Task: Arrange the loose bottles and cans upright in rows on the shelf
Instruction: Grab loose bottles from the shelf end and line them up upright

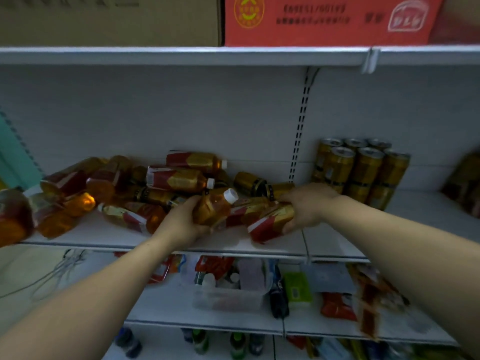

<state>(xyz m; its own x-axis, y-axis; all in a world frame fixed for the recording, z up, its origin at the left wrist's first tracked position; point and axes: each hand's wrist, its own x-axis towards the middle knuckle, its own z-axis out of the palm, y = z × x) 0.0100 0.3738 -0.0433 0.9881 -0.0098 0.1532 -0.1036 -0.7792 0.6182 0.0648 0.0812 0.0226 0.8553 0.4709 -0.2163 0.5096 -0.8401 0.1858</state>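
A heap of amber tea bottles (179,179) with red and gold labels lies tumbled on the white shelf (161,241), mixed with gold cans (250,183) on their sides. My left hand (181,219) grips one bottle (215,205), tilted with its white cap pointing up and right. My right hand (307,203) holds another bottle (271,222) lying near the shelf's front edge. Several gold cans (363,170) stand upright in rows to the right.
Cardboard and red boxes (324,19) sit on the shelf above. Below, a clear bin (228,300) and snack packets fill the lower shelf. A slotted upright (301,126) divides the back wall. Dark items stand at the far right (465,183).
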